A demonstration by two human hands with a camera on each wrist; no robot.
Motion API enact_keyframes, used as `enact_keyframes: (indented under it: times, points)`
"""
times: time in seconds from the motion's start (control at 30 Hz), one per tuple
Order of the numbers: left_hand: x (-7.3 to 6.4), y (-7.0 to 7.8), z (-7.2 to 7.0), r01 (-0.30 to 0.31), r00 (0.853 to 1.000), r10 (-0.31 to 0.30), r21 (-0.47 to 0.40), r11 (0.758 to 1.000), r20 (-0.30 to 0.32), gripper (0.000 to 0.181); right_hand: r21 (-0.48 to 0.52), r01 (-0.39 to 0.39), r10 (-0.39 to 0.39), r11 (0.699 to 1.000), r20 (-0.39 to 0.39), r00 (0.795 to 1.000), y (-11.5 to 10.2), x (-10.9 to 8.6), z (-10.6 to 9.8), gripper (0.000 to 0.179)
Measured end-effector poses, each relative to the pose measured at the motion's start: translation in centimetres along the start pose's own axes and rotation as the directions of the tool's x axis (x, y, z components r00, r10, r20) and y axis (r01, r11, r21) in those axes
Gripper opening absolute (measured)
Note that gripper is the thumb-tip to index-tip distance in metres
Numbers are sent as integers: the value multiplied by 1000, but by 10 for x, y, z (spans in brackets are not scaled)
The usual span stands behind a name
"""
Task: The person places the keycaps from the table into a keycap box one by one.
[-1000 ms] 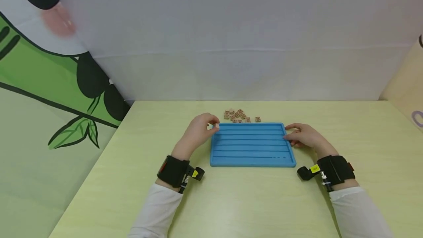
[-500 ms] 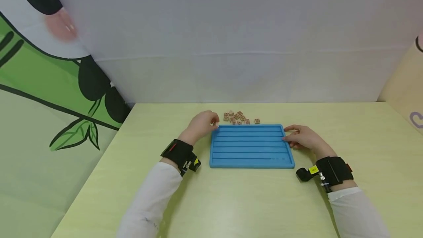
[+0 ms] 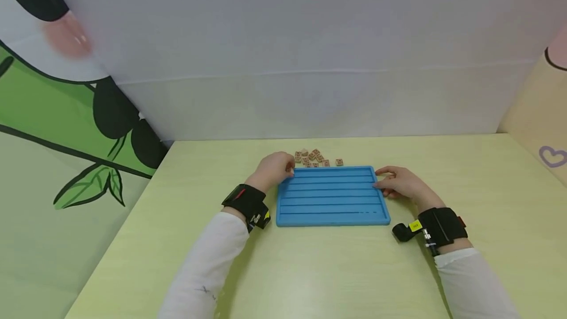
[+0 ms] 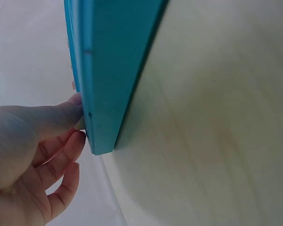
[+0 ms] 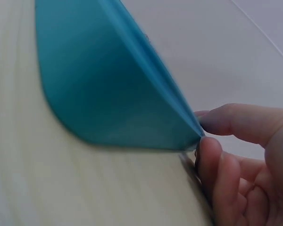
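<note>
Two pinches: left hand (image 3: 273,169) on small tile (image 4: 80,124), mostly hidden; right hand (image 3: 404,184) on edge of blue tray (image 3: 332,201)

Before blue tray (image 3: 333,194): tabletop (image 3: 332,270) lay passable | behind: small tiles (image 3: 319,158) obstructed | ends (both): left hand (image 3: 273,168), right hand (image 3: 404,183) blocked

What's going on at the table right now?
A person works with both hands: the left hand pinches a small pale piece at the far left corner of a blue tray, and the right hand holds its right edge. Small wooden tiles lie loosely on the table, just beyond the tray.
</note>
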State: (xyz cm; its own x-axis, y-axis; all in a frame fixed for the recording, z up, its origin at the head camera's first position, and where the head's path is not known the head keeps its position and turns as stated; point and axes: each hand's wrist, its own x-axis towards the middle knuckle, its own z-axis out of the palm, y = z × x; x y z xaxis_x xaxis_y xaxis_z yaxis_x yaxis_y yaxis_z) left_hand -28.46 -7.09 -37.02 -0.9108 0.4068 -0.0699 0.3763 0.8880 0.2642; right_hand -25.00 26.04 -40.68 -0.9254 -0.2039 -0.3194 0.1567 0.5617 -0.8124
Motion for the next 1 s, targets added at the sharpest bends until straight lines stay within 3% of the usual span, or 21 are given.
enact_keyframes:
  times: [0.5, 1.0]
  points:
    - [-3, 0, 2, -8, 1000, 9, -13, 1000, 23, 17, 8, -9, 9, 1000, 6, 1000, -3, -4, 0, 59]
    - [-10, 1, 2, -59, 998, 59, -16, 998, -19, 18, 13, -16, 16, 1000, 4, 1000, -7, -8, 0, 60]
